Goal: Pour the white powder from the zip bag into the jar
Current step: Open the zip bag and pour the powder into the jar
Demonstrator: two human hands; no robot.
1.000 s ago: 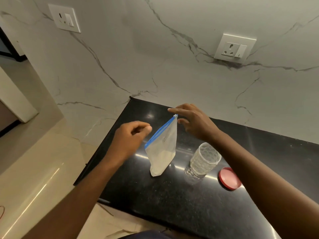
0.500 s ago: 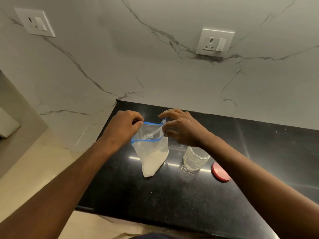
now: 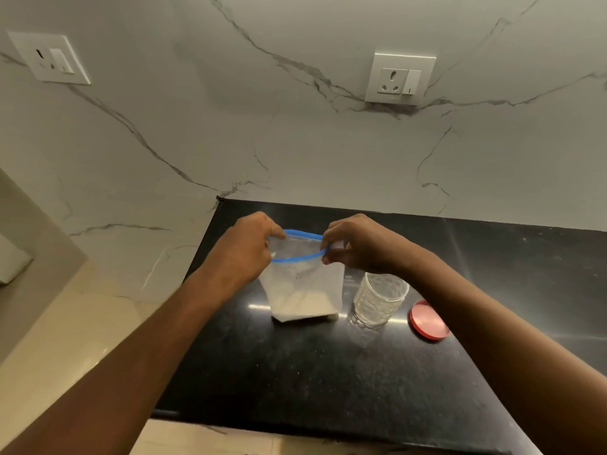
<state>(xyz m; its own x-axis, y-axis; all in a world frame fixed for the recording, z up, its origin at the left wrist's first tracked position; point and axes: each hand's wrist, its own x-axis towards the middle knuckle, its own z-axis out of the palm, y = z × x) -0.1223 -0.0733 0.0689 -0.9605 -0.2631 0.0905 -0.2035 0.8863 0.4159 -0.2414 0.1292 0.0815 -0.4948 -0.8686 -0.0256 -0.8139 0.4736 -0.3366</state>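
Note:
A clear zip bag with a blue zip strip stands upright on the black counter, white powder settled in its bottom. My left hand pinches the left end of the bag's mouth and my right hand pinches the right end, so the blue rim forms an open loop between them. Just right of the bag stands an empty clear textured jar, upright and without its lid. Its red lid lies flat on the counter to the jar's right, partly behind my right forearm.
A marble wall rises behind the counter, with a white socket above the jar and another socket at the far left. The counter's left edge drops to a beige floor. Its front edge runs below my forearms.
The bag's mouth has been pulled wider open between both hands, and the bag now faces me more squarely. The view has shifted a little to the left.

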